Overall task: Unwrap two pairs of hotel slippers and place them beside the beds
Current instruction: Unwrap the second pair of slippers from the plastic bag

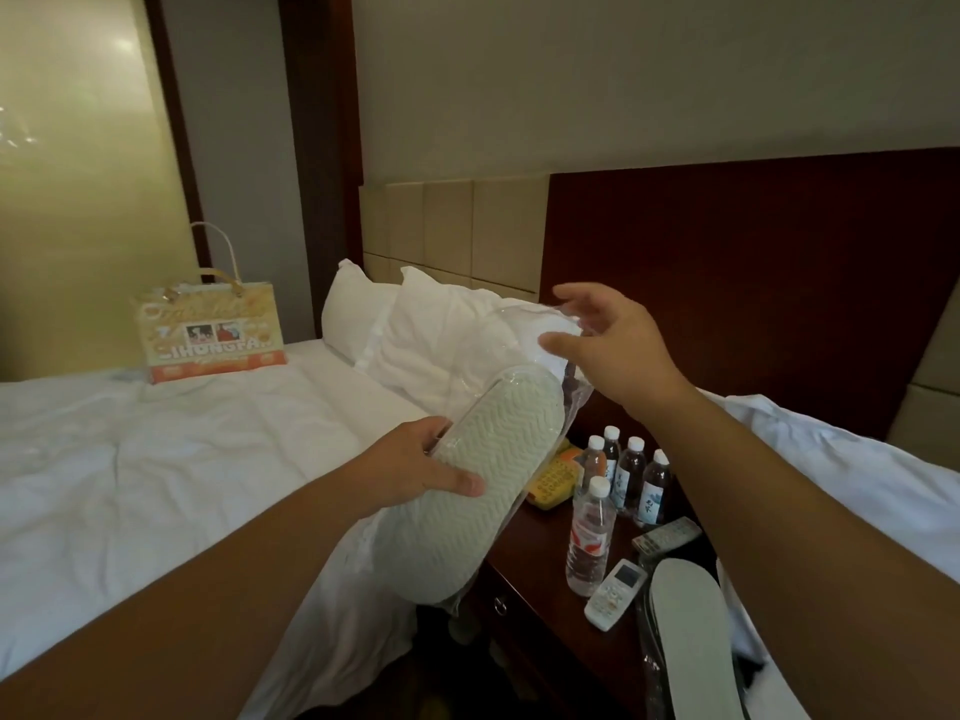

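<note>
Two bare forearms reach in from the bottom of the view, one from the lower left corner and one from the right edge. Neither shows a sleeve, a watch, a bracelet or a glove. The left hand and right hand are bare too, with no rings to be seen. The fingers are fairly thick, with short, plain, unpainted nails.

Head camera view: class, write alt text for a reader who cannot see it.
A left hand grips plastic-wrapped slippers sole-up over a nightstand between two white beds, while the open right hand touches the wrapper's top. Water bottles, remotes and another wrapped pair lie below.
</note>
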The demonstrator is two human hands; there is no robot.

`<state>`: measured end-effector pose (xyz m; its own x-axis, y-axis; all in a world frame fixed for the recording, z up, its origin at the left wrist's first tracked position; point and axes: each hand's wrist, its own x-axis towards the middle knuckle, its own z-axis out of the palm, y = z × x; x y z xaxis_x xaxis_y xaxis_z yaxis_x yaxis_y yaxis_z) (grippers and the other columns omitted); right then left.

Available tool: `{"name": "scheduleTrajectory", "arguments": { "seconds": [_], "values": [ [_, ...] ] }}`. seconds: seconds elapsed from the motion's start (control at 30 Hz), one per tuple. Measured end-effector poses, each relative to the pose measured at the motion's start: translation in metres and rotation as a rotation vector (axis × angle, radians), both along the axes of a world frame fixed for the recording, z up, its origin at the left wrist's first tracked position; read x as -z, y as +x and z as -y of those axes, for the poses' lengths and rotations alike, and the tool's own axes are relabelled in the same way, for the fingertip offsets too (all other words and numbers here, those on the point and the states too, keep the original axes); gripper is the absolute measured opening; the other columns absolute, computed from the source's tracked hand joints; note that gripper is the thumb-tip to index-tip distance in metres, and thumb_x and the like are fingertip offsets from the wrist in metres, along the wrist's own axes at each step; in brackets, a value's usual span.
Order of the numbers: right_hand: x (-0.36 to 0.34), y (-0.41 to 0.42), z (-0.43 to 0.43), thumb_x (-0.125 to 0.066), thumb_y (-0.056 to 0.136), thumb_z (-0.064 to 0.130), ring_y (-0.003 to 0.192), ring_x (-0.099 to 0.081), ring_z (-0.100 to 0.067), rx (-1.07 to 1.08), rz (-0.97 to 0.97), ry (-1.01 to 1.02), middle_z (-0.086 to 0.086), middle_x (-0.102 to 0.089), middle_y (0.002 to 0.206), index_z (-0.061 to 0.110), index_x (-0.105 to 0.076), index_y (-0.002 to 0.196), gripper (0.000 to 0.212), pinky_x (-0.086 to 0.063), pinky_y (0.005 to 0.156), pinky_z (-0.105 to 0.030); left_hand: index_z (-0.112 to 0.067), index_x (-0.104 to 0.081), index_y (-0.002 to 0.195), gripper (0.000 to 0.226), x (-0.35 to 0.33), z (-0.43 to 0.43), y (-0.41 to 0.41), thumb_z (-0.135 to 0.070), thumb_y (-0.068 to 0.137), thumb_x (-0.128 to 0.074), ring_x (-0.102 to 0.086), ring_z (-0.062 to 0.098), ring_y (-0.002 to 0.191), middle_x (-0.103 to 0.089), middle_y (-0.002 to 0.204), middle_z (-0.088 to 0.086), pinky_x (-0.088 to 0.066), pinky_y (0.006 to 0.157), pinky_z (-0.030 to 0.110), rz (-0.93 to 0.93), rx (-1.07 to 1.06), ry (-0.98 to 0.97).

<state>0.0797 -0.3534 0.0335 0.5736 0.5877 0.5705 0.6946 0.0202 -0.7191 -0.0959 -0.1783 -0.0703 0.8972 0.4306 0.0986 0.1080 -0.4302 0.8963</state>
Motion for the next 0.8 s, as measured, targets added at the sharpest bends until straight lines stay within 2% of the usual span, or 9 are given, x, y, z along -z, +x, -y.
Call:
{"name": "scheduleTrajectory", "arguments": {
  "seconds": [0.07, 0.13, 0.23, 0.3, 0.4, 0.53, 0.67, 0.73, 0.8],
  "values": [
    [-0.005, -0.009, 0.0, -0.08, 0.075, 0.04, 0.114, -0.054, -0.012, 0.009, 0.3, -0.154, 0.015, -0.061, 0.118, 0.042, -0.066, 0.114, 0.041, -0.045, 0.101, -0.044, -0.035, -0.066, 0.088, 0.052, 0.001, 0.0, 0.0, -0.043, 0.046, -0.095, -0.071, 0.007, 0.085, -0.074, 0.095, -0.011, -0.055, 0.065, 0.019, -0.025, 0.01, 0.014],
    [-0.01, -0.017, -0.001, -0.078, 0.077, 0.046, 0.112, -0.056, -0.011, 0.018, 0.391, -0.215, 0.019, -0.065, 0.11, 0.041, -0.072, 0.1, 0.025, -0.04, 0.106, -0.049, -0.035, -0.066, 0.089, 0.052, 0.001, 0.002, -0.001, -0.044, 0.047, -0.095, -0.071, 0.006, 0.084, -0.074, 0.095, -0.012, -0.055, 0.067, 0.022, -0.053, 0.016, 0.041],
    [-0.013, -0.023, -0.006, -0.075, 0.084, 0.037, 0.088, -0.066, -0.008, -0.039, 0.259, -0.157, 0.013, -0.073, 0.09, 0.032, -0.077, 0.09, 0.008, -0.055, 0.09, -0.045, -0.036, -0.065, 0.09, 0.053, 0.005, 0.007, -0.001, -0.045, 0.047, -0.094, -0.07, 0.001, 0.082, -0.073, 0.093, -0.016, -0.054, 0.063, 0.016, -0.085, 0.038, 0.074],
    [-0.013, -0.022, -0.009, -0.072, 0.087, 0.035, 0.072, -0.069, -0.014, 0.038, 0.208, -0.111, 0.004, -0.073, 0.08, 0.027, -0.076, 0.089, 0.009, -0.061, 0.074, -0.045, -0.035, -0.064, 0.092, 0.054, 0.007, 0.01, -0.001, -0.044, 0.048, -0.094, -0.069, -0.001, 0.081, -0.072, 0.091, -0.019, -0.052, 0.06, 0.012, -0.091, 0.05, 0.09],
    [-0.01, -0.016, -0.01, -0.07, 0.088, 0.041, 0.063, -0.067, -0.015, 0.176, 0.186, -0.097, 0.003, -0.071, 0.076, 0.028, -0.075, 0.09, 0.014, -0.062, 0.067, -0.044, -0.034, -0.063, 0.097, 0.059, 0.011, 0.013, -0.002, -0.045, 0.047, -0.094, -0.068, -0.002, 0.082, -0.071, 0.093, -0.02, -0.052, 0.06, 0.012, -0.08, 0.039, 0.132],
    [-0.003, -0.012, -0.005, -0.068, 0.083, 0.056, 0.072, -0.063, -0.009, 0.272, 0.235, -0.111, 0.012, -0.064, 0.084, 0.033, -0.069, 0.109, 0.035, -0.061, 0.07, -0.041, -0.035, -0.063, 0.097, 0.06, 0.013, 0.013, -0.005, -0.046, 0.047, -0.094, -0.069, -0.002, 0.082, -0.072, 0.094, -0.021, -0.052, 0.06, 0.011, -0.068, 0.047, 0.148],
    [0.002, -0.011, 0.007, -0.066, 0.071, 0.072, 0.093, -0.058, -0.007, 0.326, 0.301, -0.087, 0.011, -0.056, 0.111, 0.038, -0.049, 0.133, 0.073, -0.057, 0.076, -0.037, -0.033, -0.064, 0.094, 0.057, 0.016, 0.005, -0.011, -0.044, 0.048, -0.094, -0.069, -0.002, 0.081, -0.072, 0.092, -0.021, -0.052, 0.058, 0.011, -0.035, -0.002, 0.119],
    [0.009, -0.007, 0.015, -0.07, 0.06, 0.074, 0.106, -0.058, -0.015, 0.312, 0.142, -0.199, 0.003, -0.054, 0.126, 0.035, -0.037, 0.141, 0.095, -0.056, 0.082, -0.042, -0.032, -0.064, 0.095, 0.057, 0.018, 0.001, -0.012, -0.042, 0.048, -0.095, -0.07, -0.001, 0.081, -0.073, 0.093, -0.019, -0.052, 0.058, 0.01, -0.006, -0.03, 0.079],
    [0.017, -0.006, 0.021, -0.08, 0.064, 0.06, 0.099, -0.068, -0.023, 0.205, -0.108, -0.336, -0.005, -0.06, 0.126, 0.028, -0.037, 0.143, 0.095, -0.06, 0.078, -0.044, -0.032, -0.065, 0.096, 0.059, 0.02, -0.002, -0.013, -0.043, 0.046, -0.095, -0.07, 0.0, 0.083, -0.073, 0.095, -0.018, -0.053, 0.06, 0.012, 0.017, -0.063, 0.05]
  ]
}}
